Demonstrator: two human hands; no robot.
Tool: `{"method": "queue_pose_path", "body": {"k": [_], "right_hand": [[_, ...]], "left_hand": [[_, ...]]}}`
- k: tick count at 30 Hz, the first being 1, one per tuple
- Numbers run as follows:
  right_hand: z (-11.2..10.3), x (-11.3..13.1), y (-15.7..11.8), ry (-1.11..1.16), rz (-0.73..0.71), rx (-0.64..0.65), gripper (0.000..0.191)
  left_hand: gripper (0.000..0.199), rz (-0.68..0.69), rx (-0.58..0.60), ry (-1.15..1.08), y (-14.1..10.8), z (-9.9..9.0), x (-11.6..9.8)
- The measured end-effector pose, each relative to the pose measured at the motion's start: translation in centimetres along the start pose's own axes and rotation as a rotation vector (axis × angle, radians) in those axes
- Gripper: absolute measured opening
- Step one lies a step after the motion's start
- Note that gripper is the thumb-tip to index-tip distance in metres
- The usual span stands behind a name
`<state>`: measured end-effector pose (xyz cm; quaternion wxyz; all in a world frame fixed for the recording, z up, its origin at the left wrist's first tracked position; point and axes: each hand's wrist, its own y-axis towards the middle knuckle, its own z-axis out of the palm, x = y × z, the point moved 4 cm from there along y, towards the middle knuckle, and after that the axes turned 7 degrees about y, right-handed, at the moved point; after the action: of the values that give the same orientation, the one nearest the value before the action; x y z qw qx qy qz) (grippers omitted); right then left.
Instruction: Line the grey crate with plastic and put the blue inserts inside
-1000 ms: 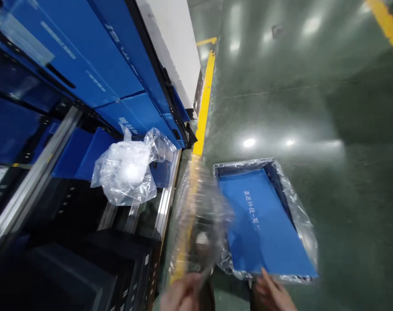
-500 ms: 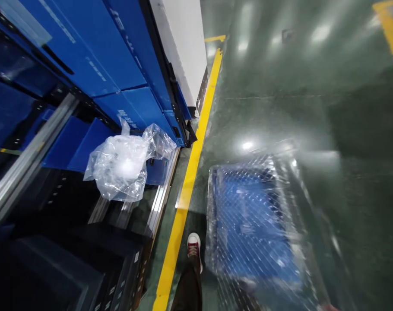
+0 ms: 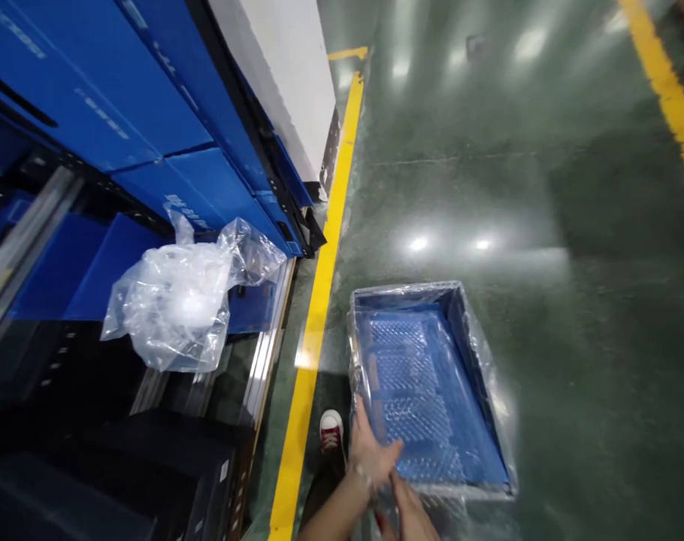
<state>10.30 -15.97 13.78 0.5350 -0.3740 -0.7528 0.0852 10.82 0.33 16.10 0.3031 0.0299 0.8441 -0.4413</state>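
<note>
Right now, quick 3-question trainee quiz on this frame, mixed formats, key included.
1. True or false: the blue tray sits on the floor, lined with clear plastic film.
2. Multiple choice: the crumpled clear plastic bag lies (A) inside the tray, (B) on the rack at the left, (C) on the yellow line.
3. Short answer: which hand is on the tray's near left edge?

Key
1. True.
2. B; it rests on the rack beside blue boxes.
3. The left hand; the right hand is just below it at the tray's near rim, beside a red shoe.
</note>
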Motion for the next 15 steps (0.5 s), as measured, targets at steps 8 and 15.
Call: {"method": "queue_pose_path", "body": {"k": [8,15], "right_hand": [[-7.9,-8.0,-2.3,-0.314,0.239,-0.331,0.059],[-8.1,-9.8,8.2,-0.569,0.537,0.077,0.057]], "left_hand": [[0.064,-0.110,-0.108,0.049,8.6,-0.2,-1.3],[0.074,0.316,-0.188,0.672,5.7,3.8,-1.2]]}}
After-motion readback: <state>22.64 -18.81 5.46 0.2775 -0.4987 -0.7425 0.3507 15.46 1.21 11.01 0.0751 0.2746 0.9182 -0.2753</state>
